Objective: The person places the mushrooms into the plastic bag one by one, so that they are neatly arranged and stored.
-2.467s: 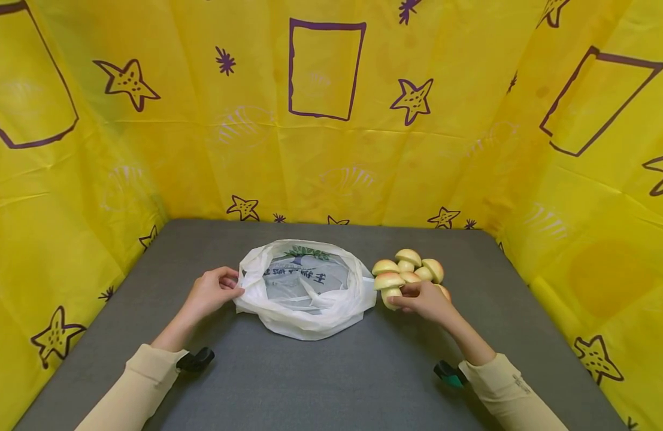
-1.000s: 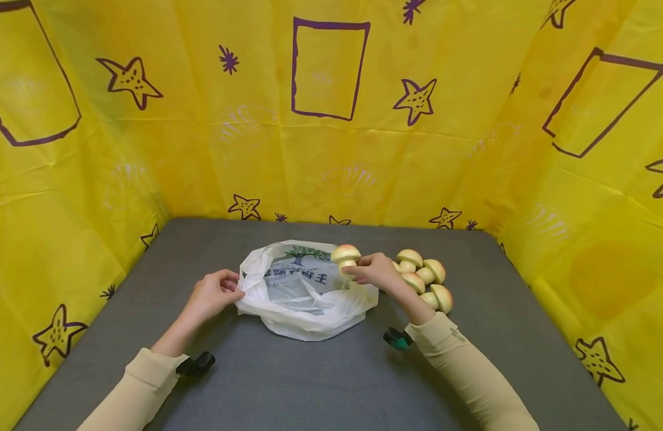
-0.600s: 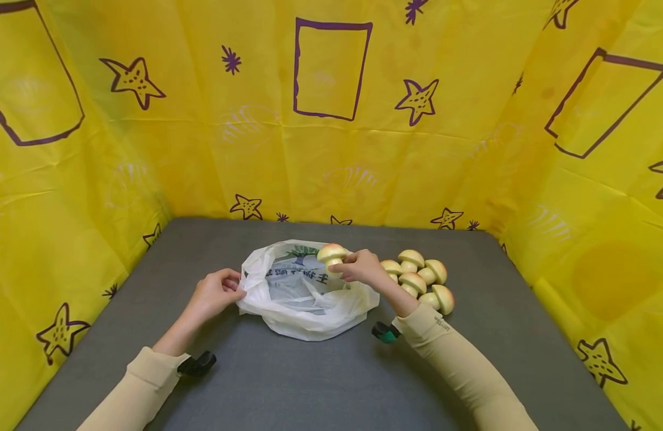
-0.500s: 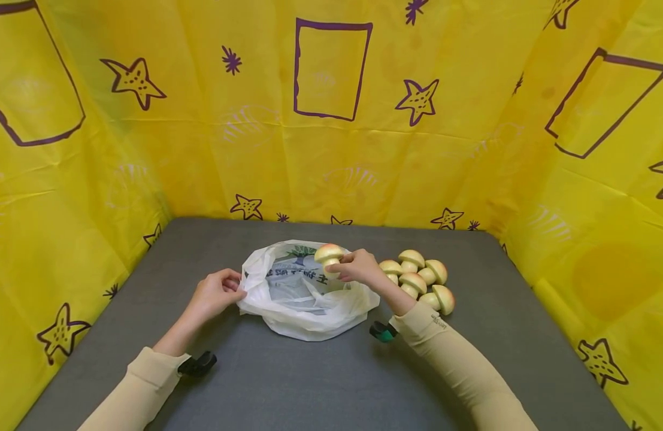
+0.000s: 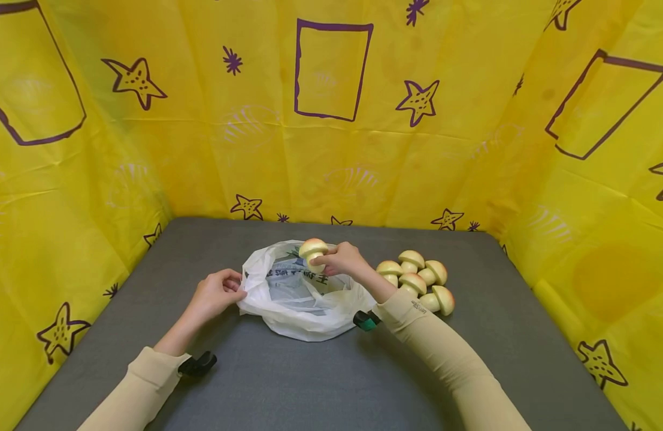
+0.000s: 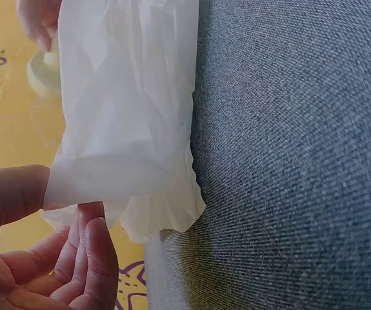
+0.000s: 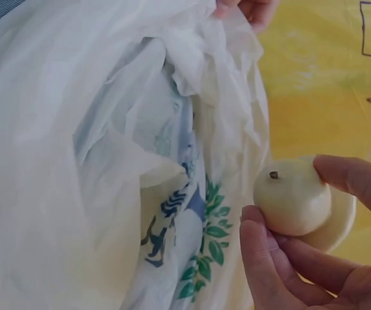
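A white plastic bag (image 5: 309, 323) with green and blue print lies with its mouth spread wide on the grey table. My left hand (image 5: 218, 293) pinches the bag's left rim between thumb and fingers, as the left wrist view shows close up. Over the mouth, my right hand (image 5: 344, 261) holds a toy mushroom (image 5: 313, 248) by its stem, cap up. In the right wrist view the pale stem end of that mushroom (image 7: 293, 200) faces the camera, gripped between thumb and fingertips. More toy mushrooms (image 5: 412, 281) lie grouped right of the bag, partly behind my right forearm.
The grey table (image 5: 277, 389) ends at a yellow cloth backdrop (image 5: 331, 149) with purple drawings, which stands along the back and both sides. A black strap device sits on each wrist, the right one (image 5: 366, 321) close over the bag's right edge.
My right hand has taken one mushroom from the group and carried it left over the bag's mouth, lately a little farther left. The left hand keeps its place on the rim.
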